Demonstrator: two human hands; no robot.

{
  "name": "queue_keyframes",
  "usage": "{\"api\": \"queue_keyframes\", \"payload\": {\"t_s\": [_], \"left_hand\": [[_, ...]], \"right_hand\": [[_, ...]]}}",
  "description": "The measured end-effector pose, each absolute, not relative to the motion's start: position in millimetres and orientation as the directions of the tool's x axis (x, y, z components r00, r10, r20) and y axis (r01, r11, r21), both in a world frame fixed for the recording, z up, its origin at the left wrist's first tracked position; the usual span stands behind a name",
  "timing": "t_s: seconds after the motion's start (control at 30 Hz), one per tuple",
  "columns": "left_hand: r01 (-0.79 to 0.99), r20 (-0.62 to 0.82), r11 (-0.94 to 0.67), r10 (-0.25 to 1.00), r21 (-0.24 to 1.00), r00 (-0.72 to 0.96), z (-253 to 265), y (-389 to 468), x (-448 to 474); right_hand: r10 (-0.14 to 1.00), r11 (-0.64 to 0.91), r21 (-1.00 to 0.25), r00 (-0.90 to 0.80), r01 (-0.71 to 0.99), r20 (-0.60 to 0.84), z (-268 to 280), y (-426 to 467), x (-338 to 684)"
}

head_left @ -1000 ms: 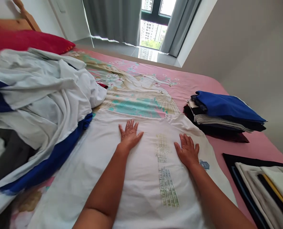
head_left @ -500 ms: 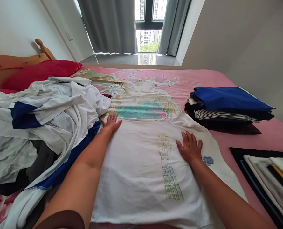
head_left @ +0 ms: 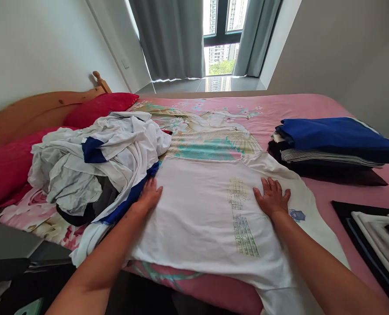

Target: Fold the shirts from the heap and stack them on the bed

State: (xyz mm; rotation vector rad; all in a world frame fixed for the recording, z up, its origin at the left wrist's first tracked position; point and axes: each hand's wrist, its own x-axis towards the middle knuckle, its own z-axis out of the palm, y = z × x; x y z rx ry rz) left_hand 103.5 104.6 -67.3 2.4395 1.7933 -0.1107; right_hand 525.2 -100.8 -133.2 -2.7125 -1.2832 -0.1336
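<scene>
A white T-shirt [head_left: 194, 210] with faded yellow-green print lies spread on the bed, its neckline toward the window and its hem near the bed's front edge. My left hand [head_left: 151, 194] rests at the shirt's left edge, fingers apart, beside the heap of rumpled clothes [head_left: 129, 140]. Over on the right part of the shirt, my right hand [head_left: 272, 197] lies flat with spread fingers, close to a small blue emblem [head_left: 297, 215]. Neither hand grips any cloth.
Folded clothes topped with blue [head_left: 338, 133] are stacked at the right on the pink bedsheet [head_left: 299, 107]. Nearer me lies another folded pile [head_left: 371, 227]. Red pillows [head_left: 102, 107] lean by the wooden headboard [head_left: 43, 107]. Grey curtains [head_left: 171, 39] flank the window behind.
My left hand has slid down the shirt's left edge toward me. The right hand stays about where it was on the shirt. The view has shifted left, showing more of the headboard and floor.
</scene>
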Motion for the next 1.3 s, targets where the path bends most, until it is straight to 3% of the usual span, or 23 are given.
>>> {"api": "queue_keyframes", "payload": {"t_s": [0.13, 0.27, 0.43, 0.5, 0.57, 0.63, 0.77, 0.9, 1.0, 1.07, 1.2, 1.3], "left_hand": [[0.844, -0.08, -0.533, 0.84, 0.057, 0.536, -77, 31, 134], [0.838, -0.099, -0.54, 0.832, 0.081, 0.545, -86, -14, 145], [0.839, -0.154, -0.537, 0.825, 0.085, 0.543, -75, -8, 145], [0.827, -0.144, -0.556, 0.815, 0.081, 0.562, -70, -9, 146], [0.796, -0.129, -0.6, 0.786, 0.076, 0.605, -66, -15, 140], [0.742, -0.125, -0.666, 0.732, 0.075, 0.67, -64, -23, 120], [0.705, -0.13, -0.707, 0.695, 0.057, 0.707, -69, -37, 45], [0.812, -0.107, -0.584, 0.808, -0.018, 0.579, -74, -51, -11], [0.871, -0.063, -0.489, 0.872, -0.053, 0.486, -68, -71, 8], [0.85, -0.02, -0.526, 0.85, -0.02, 0.526, -60, -91, 50], [0.638, 0.042, -0.756, 0.649, 0.143, 0.76, -49, -138, 149], [0.645, 0.002, -0.743, 0.656, 0.178, 0.755, -54, -153, 174]], "right_hand": [[0.755, -0.635, -0.109, 0.644, 0.765, 0.122, -134, -102, 527], [0.758, -0.645, -0.133, 0.653, 0.752, 0.015, -119, -100, 530], [0.717, -0.696, -0.15, 0.672, 0.702, -0.186, -81, -95, 485], [0.782, -0.621, -0.168, 0.594, 0.766, -0.187, -74, -102, 452], [0.891, -0.449, -0.199, 0.42, 0.871, -0.172, -75, -122, 427], [0.918, -0.392, -0.192, 0.369, 0.9, -0.147, -82, -157, 422], [0.82, -0.571, -0.083, 0.565, 0.816, -0.093, -93, -253, 462], [0.703, -0.71, -0.019, 0.708, 0.704, -0.059, -89, -319, 499], [0.634, -0.773, -0.017, 0.772, 0.634, -0.04, -76, -314, 480], [0.683, -0.728, -0.082, 0.731, 0.68, -0.003, -66, -290, 446], [0.879, -0.461, -0.267, 0.477, 0.846, -0.007, -59, -238, 367], [0.926, -0.376, -0.294, 0.367, 0.878, -0.089, -66, -233, 346]]}}
